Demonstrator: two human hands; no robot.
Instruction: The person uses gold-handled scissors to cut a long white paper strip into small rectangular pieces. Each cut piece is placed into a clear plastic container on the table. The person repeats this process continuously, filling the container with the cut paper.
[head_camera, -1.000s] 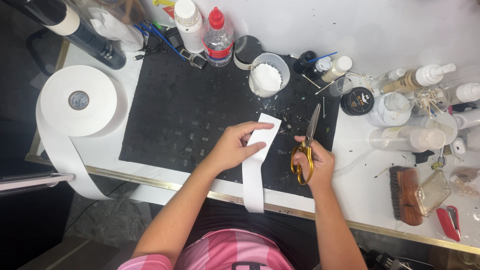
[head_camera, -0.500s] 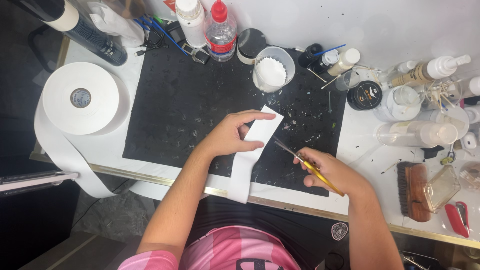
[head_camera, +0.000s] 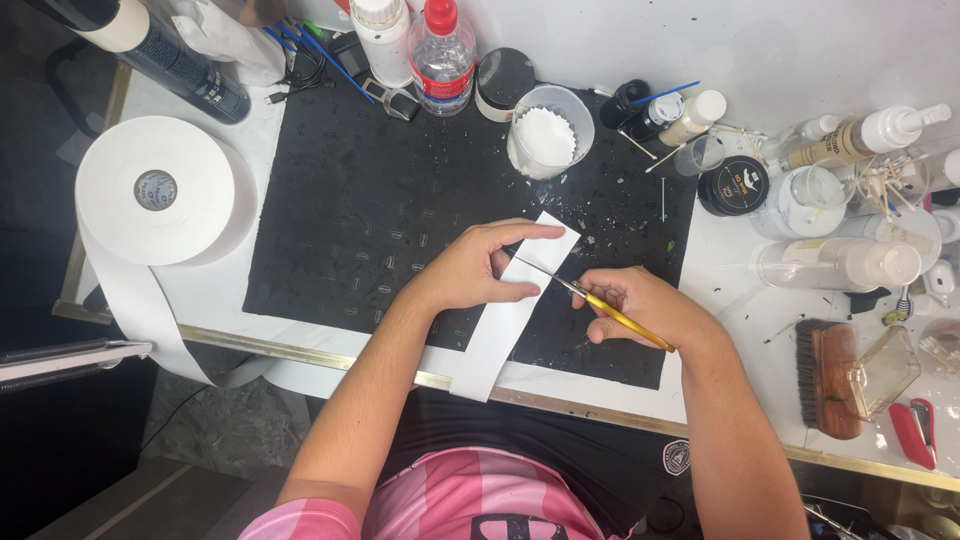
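Note:
A long white paper strip (head_camera: 505, 325) lies slanted across the black mat (head_camera: 360, 220) and hangs over the table's front edge. My left hand (head_camera: 475, 265) presses on the strip's upper part, fingers spread over it. My right hand (head_camera: 640, 305) grips yellow-handled scissors (head_camera: 590, 300), whose blades reach across the strip just under my left fingers.
A big roll of white paper (head_camera: 160, 190) sits at the left with its tail trailing off the table. Bottles (head_camera: 440, 45), a cup of white pads (head_camera: 545, 135), jars and a wooden brush (head_camera: 830, 375) crowd the back and right. A red tool (head_camera: 915, 435) lies at the far right.
My right hand turned the scissors from upright beside the strip to pointing left, and the blades now reach into the strip. My left hand keeps holding the strip.

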